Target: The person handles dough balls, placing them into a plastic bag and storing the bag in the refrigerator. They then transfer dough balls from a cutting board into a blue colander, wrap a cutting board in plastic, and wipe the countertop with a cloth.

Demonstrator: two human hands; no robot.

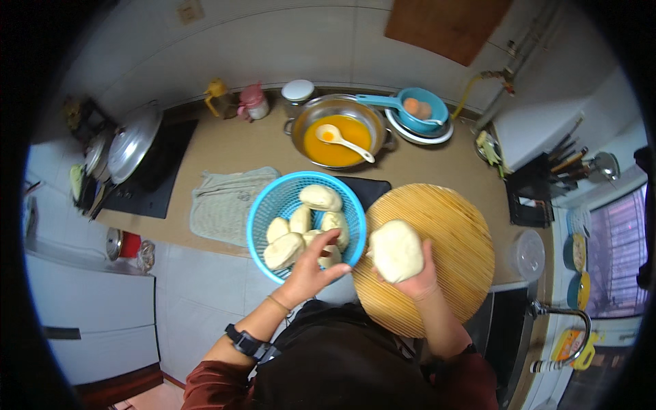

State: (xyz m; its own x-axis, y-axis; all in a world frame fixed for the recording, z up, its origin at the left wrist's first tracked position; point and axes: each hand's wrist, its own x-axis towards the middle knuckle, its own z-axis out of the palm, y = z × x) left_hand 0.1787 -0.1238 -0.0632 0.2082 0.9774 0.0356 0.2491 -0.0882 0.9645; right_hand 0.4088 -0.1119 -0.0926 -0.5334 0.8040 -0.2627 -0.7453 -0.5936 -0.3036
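Observation:
A pale, rounded steamed bun (396, 251) rests in my right hand (421, 283), which holds it from below, above a round, ridged wooden board (456, 230). My left hand (306, 271) is over the near side of a blue plastic basket (255, 220), thumb and fingers apart, with nothing seen between them. Several buns lie in the basket, among them one at the back (320, 198) and one at the front left (283, 251). My left hand partly covers the buns beneath it.
Behind the basket stands a steel pan (302, 110) of orange-yellow liquid with a pale ladle (348, 145) in it. A blue strainer (405, 97) with eggs sits on bowls at the back right. A grey-green cloth (225, 205) lies left; a sink faucet (579, 318) is at right.

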